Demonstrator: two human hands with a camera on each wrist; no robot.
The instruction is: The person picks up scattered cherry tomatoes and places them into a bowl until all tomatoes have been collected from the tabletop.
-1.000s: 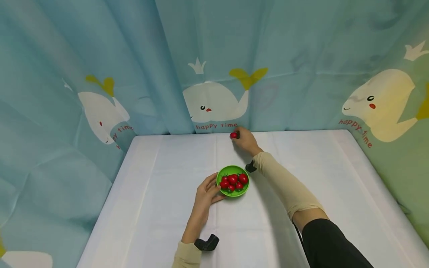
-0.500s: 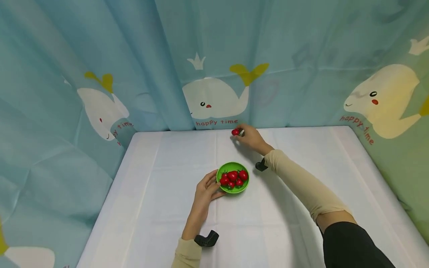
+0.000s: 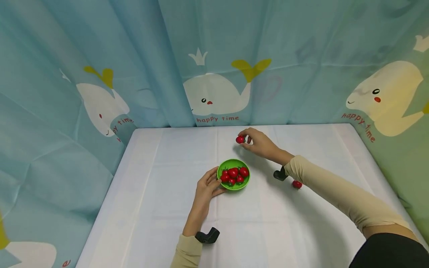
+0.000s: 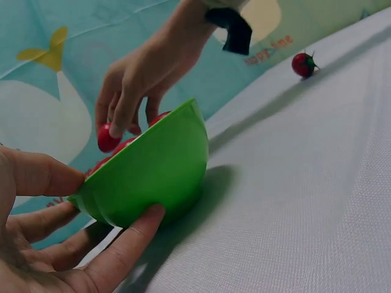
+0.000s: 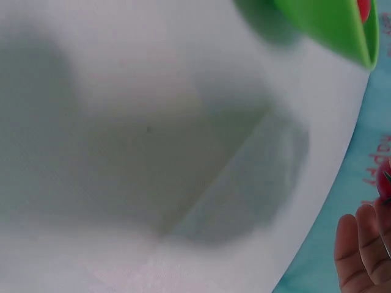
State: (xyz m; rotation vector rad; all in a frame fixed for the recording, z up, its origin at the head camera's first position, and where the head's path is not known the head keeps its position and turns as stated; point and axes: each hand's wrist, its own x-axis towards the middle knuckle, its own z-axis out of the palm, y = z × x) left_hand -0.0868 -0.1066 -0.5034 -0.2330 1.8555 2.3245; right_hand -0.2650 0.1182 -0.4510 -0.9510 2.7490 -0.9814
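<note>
My left hand (image 3: 205,190) holds a small green bowl (image 4: 156,174) by its left side. The thumb lies at the rim and the other fingers spread along the wall and base. Several red cherry tomatoes (image 3: 232,172) with green stems fill the bowl. Beyond it, my right hand (image 3: 263,146) pinches one more cherry tomato (image 3: 240,139) between thumb and fingertips, above the far part of the table. In the right wrist view only part of that hand and the held tomato (image 5: 384,181) show at the right edge.
Another cherry tomato (image 3: 296,184) lies on the white tablecloth (image 3: 167,208), right of the bowl and beside the right forearm. A blue-green curtain (image 3: 140,44) with printed whales hangs behind the table's far edge.
My right hand has drawn slightly right and toward me from the far edge, carrying the cherry tomato. Its forearm swung right, uncovering the loose tomato. The left hand and bowl stay in place.
</note>
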